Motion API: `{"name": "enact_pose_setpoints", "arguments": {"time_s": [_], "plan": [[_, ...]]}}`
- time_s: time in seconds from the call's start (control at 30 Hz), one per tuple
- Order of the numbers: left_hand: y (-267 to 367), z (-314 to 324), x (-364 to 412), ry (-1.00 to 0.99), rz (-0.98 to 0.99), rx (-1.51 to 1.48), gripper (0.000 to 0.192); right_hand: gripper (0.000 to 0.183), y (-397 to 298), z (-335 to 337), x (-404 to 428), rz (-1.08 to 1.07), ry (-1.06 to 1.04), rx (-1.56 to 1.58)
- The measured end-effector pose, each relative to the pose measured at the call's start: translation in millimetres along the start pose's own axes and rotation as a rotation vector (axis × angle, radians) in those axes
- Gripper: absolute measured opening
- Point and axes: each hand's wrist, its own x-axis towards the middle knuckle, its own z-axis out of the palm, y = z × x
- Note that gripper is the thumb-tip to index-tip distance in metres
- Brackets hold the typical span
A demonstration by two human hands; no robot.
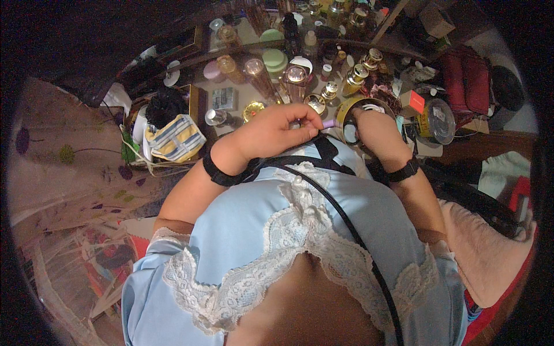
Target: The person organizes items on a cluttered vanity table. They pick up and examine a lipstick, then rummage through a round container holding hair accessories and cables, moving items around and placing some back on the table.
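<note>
My left hand [281, 129] is over the near edge of the dressing table, its thumb and fingers pinched at one end of a small slim purple item [330, 124]. Just right of it, a round gold-coloured tin [345, 123] lies tipped with its mouth towards me. My right hand [379, 132] reaches into that tin, and its fingertips are hidden inside. Some white things [373, 108] show within the tin's rim. A gold-topped round jar [314, 104] and a gold-capped bottle [330, 91] stand close behind my hands.
Several perfume or lotion bottles [259, 78] crowd the table before a mirror. At left, a box holds a striped cloth pouch [175, 138] and a black fluffy item [166, 106]. A red box [412, 103], a clear-lidded tub [436, 121] and a dark red bag [465, 88] sit at right.
</note>
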Motion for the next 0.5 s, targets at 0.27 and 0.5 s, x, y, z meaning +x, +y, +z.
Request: {"name": "enact_pose_setpoints", "arguments": {"time_s": [0.27,0.5], "plan": [[-4,1,1,0.007,0.032,-0.021,0.017,0.026,-14,29,10,-0.05,-0.146,-0.124],[-2,2,-1,0.032,0.017,0.034,0.017,0.023,-5,34,14,-0.066,-0.105,-0.09]]}}
